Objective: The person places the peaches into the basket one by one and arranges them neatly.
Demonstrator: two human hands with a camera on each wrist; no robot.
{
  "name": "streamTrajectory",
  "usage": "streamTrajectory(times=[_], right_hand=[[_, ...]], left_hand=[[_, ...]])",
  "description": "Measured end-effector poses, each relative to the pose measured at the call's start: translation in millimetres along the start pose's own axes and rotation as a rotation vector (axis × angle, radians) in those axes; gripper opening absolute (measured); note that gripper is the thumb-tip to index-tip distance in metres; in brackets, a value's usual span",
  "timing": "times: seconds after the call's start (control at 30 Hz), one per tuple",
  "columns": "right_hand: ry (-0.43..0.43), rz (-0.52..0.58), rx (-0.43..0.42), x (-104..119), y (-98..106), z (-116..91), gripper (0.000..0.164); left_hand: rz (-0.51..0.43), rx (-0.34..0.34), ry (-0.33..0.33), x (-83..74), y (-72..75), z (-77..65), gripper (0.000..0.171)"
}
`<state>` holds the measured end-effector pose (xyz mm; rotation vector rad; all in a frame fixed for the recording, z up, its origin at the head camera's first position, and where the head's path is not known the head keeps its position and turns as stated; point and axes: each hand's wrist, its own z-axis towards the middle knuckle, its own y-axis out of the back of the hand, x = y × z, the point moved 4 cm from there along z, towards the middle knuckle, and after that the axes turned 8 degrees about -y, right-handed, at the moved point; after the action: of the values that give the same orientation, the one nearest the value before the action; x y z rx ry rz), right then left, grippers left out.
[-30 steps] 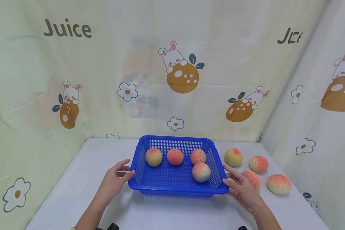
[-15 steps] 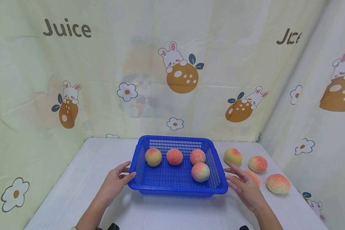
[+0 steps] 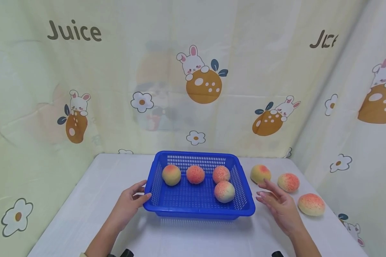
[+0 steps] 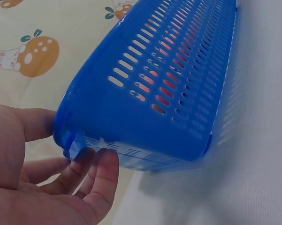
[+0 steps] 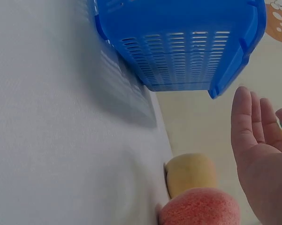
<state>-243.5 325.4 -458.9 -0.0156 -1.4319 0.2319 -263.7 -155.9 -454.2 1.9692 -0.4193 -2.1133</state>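
A blue plastic basket stands on the white table with several peaches inside, among them a yellowish peach at left and a pale pink-topped peach at right. My left hand holds the basket's left rim, its thumb on the rim and its fingers curled beneath, as the left wrist view shows. My right hand is off the basket, fingers nearly straight, holding nothing; a gap parts it from the rim. It hovers near a yellow peach. In the right wrist view a red peach lies below that hand.
Farther right on the table lie a pink-yellow peach and a larger flattish peach. A printed curtain hangs behind the table and along both sides.
My right hand has let go of the basket's right rim and moved to the right, covering one peach from the head view. My left hand and the basket have stayed in place.
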Motion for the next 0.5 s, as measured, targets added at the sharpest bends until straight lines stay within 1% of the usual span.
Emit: streamTrajectory(times=[0.1,0.27,0.4,0.5], right_hand=[[-0.015,-0.023,-0.034,1.0,3.8,-1.2,0.054],[-0.076,-0.095,-0.141,1.7,11.4,-4.6,0.061],[-0.122,-0.155,-0.224,3.2,15.8,-6.0,0.065],[-0.141,-0.196,-0.274,4.5,17.9,-6.7,0.068]], left_hand=[[-0.026,0.000,0.007,0.4,0.4,-0.3,0.061],[-0.084,0.007,0.019,2.1,1.0,-0.1,0.060],[-0.164,0.005,0.038,5.6,1.9,1.5,0.059],[-0.224,0.003,0.047,8.4,1.8,3.8,0.058]])
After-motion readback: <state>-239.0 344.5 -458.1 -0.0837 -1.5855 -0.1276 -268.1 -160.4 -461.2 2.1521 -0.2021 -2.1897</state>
